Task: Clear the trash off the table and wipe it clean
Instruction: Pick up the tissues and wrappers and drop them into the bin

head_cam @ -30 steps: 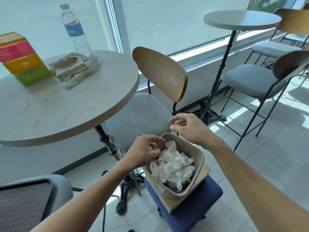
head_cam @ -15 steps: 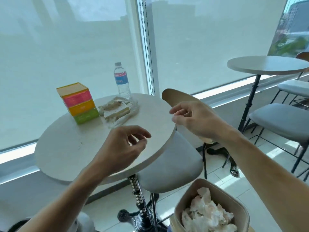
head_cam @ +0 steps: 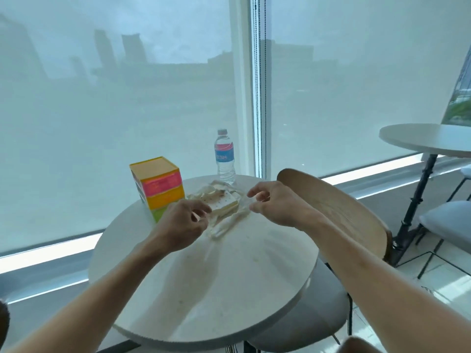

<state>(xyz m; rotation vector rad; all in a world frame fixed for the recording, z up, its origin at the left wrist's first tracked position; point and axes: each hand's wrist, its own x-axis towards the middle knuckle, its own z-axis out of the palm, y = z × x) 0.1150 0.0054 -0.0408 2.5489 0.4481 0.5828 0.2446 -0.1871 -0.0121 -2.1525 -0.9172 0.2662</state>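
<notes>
Both hands are now over the round table [head_cam: 229,289] — half a second ago they were short of it. The left hand [head_cam: 182,225] and right hand [head_cam: 277,205] reach with loosely curled fingers, holding nothing, beside the crumpled wrapper [head_cam: 221,207]. The bottle [head_cam: 224,156] label is too blurry to read.

Off-white round table [head_cam: 229,289] with faint brownish smudges, cream crumpled wrapper [head_cam: 221,202] with brown specks, box [head_cam: 159,187] banded orange, pink, yellow and green, clear bottle [head_cam: 224,156] with blue-and-red label, tan wooden chair back [head_cam: 339,212]
</notes>
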